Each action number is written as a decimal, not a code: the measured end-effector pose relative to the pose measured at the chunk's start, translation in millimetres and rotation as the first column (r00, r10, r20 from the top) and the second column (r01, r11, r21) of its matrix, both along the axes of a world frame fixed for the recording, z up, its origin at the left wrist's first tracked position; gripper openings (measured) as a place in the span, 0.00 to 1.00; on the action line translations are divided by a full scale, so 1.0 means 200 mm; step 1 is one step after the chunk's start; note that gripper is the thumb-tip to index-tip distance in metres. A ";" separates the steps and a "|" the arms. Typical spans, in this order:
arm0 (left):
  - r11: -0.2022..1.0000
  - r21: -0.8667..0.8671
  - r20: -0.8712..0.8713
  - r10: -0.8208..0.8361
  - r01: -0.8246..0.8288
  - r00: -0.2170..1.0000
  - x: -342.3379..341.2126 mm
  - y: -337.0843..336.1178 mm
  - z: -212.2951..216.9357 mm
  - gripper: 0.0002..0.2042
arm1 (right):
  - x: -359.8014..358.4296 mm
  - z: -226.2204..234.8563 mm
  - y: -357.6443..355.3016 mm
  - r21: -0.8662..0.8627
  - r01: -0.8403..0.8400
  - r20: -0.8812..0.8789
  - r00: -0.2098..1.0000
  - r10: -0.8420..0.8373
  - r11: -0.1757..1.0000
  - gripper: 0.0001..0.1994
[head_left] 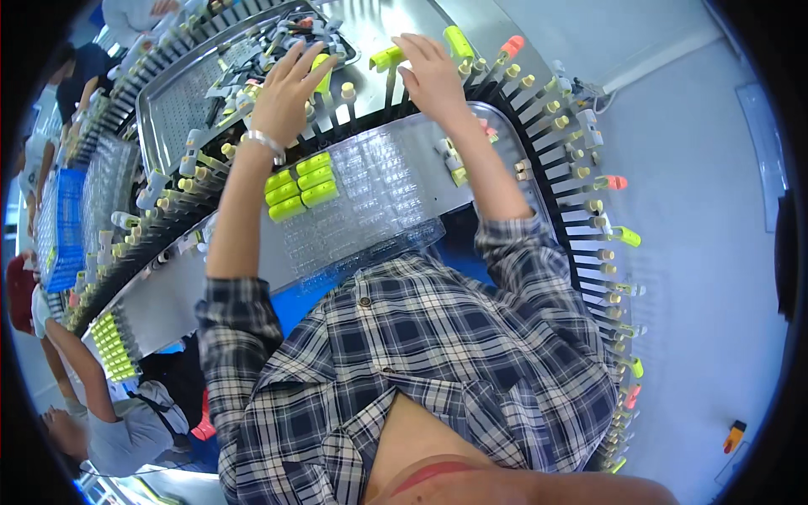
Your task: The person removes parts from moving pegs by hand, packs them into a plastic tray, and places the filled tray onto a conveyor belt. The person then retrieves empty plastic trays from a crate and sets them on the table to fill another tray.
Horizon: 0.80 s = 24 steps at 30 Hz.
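A person in a blue-and-white plaid shirt [438, 337] stretched both arms over a curved row of black pegs [576, 187], many topped with pale tips. The left hand [284, 94], a pale band [266, 145] at its wrist, was partly open at the far side, its fingers loosely bent beside an upright yellow-green cover [322, 76]; whether it gripped that cover could not be told. The right hand [432, 80] was half open, fingers gently curved and thumb apart, just beside a second yellow-green cover [385, 59] that lay sideways near the top of a peg; a firm hold could not be told there either. Just right of that hand, on the far side, stood a third yellow-green cover [459, 42], with a red-pink piece [512, 47] farther right.

Nearer the person, six yellow-green pieces [316, 178] filled the left part of a clear plastic tray [379, 181], set between the forearms. On the far left, a metal tray [141, 126] held a heap of small grey and dark parts [282, 42]. A blue crate [61, 231] stood at the left, and a co-worker in a grey top [126, 433] was at the near left.
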<state>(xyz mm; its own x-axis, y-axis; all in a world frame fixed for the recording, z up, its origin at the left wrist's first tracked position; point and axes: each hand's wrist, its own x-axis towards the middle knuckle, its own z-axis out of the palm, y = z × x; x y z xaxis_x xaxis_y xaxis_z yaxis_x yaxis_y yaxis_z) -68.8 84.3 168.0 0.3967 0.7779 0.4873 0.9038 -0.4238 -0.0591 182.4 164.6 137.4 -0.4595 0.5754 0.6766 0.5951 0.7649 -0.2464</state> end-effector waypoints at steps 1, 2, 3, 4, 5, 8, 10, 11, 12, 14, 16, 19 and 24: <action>1.000 -0.031 -0.147 -0.006 0.002 0.989 -0.07 0.05 -0.03 0.32 | -0.04 0.01 0.05 0.025 -0.052 0.135 0.990 0.049 0.998 0.24; 0.990 -0.126 -0.202 -0.083 0.058 0.976 -0.13 0.10 -0.06 0.29 | -0.08 0.01 0.10 0.045 -0.106 0.269 0.959 0.090 0.993 0.24; 0.960 -0.266 -0.175 -0.131 0.082 0.976 -0.17 0.16 -0.06 0.26 | -0.11 0.00 0.15 0.019 -0.212 0.335 0.922 0.194 0.977 0.24; 0.910 -0.402 -0.141 -0.174 0.105 0.975 -0.21 0.19 -0.08 0.24 | -0.13 -0.02 0.16 0.018 -0.221 0.335 0.920 0.202 0.975 0.24; 0.867 -0.498 -0.126 -0.067 -0.005 0.990 -0.17 0.17 -0.04 0.19 | -0.16 -0.02 0.15 -0.180 -0.144 0.405 0.891 0.206 0.973 0.24; 0.907 -0.419 -0.022 0.046 -0.051 0.999 -0.20 0.10 -0.06 0.14 | -0.25 0.10 0.09 -0.392 0.062 0.557 0.810 0.183 0.918 0.24; 0.893 -0.416 -0.056 0.166 -0.174 0.985 -0.21 0.06 -0.09 0.14 | -0.30 0.16 0.04 -0.484 0.139 0.535 0.828 0.166 0.864 0.27; 0.917 -0.351 -0.045 0.185 -0.188 0.982 -0.20 0.03 -0.07 0.14 | -0.29 0.15 0.05 -0.459 0.055 0.493 0.846 0.203 0.887 0.30; 0.907 -0.357 -0.025 0.231 -0.225 0.973 -0.19 0.00 -0.05 0.14 | -0.27 0.14 0.05 -0.429 -0.029 0.450 0.860 0.242 0.903 0.32; 0.919 -0.315 0.030 0.261 -0.239 0.965 -0.18 -0.05 -0.04 0.14 | -0.25 0.11 0.05 -0.486 -0.007 0.499 0.819 0.283 0.874 0.37; 0.912 -0.318 0.020 0.278 -0.257 0.960 -0.25 -0.04 -0.08 0.16 | -0.24 0.06 0.06 -0.383 -0.127 0.513 0.795 0.325 0.915 0.37; 0.930 -0.281 0.010 0.248 -0.235 0.969 -0.26 -0.03 -0.04 0.18 | -0.26 -0.02 0.16 0.154 -0.351 0.574 0.793 0.205 0.924 0.30; 0.976 -0.069 0.050 0.209 -0.205 0.977 -0.31 -0.12 -0.03 0.14 | -0.40 0.10 0.05 -0.152 -0.318 0.523 0.778 0.349 0.936 0.07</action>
